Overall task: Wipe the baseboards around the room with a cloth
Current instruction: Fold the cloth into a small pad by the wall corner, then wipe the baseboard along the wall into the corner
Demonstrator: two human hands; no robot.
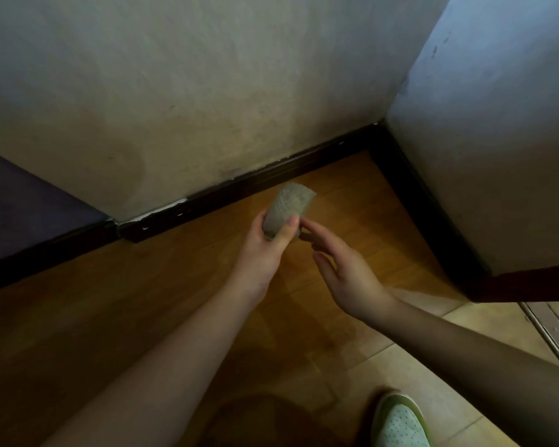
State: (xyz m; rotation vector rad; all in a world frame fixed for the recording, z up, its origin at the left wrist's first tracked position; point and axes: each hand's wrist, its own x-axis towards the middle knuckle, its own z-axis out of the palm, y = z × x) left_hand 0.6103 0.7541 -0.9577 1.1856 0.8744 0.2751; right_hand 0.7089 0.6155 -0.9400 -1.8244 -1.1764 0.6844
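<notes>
**Cloth in hand, baseboard not yet touched**

Nearest, at the bottom right, a pale dotted shoe (397,424) stands where the floor (142,311) changes from wood to lighter tile. Both bare forearms reach forward over the wood.

The right hand (346,275) is held loosely, its fingers (307,225) straight and slightly spread, holding nothing; the fingertips come up just beside the cloth's lower right edge, and I cannot tell whether they touch it. To its left, the left hand (268,243) grips the folded cloth (291,204), thumb across the near face and fingers curled behind.

The cloth is held in the air above the floor, near the baseboard but apart from it. Its long axis runs from the left hand up and to the right, the free end pointing toward the far wall.

Beyond lies the dark baseboard (255,182), running from the far left to the corner, with a 2nd run (433,204) returning along the right wall (484,156).

By my judgement the wiping here has not begun: no contact yet, and both runs remain to do. Nothing shows whether other walls are finished.
</notes>
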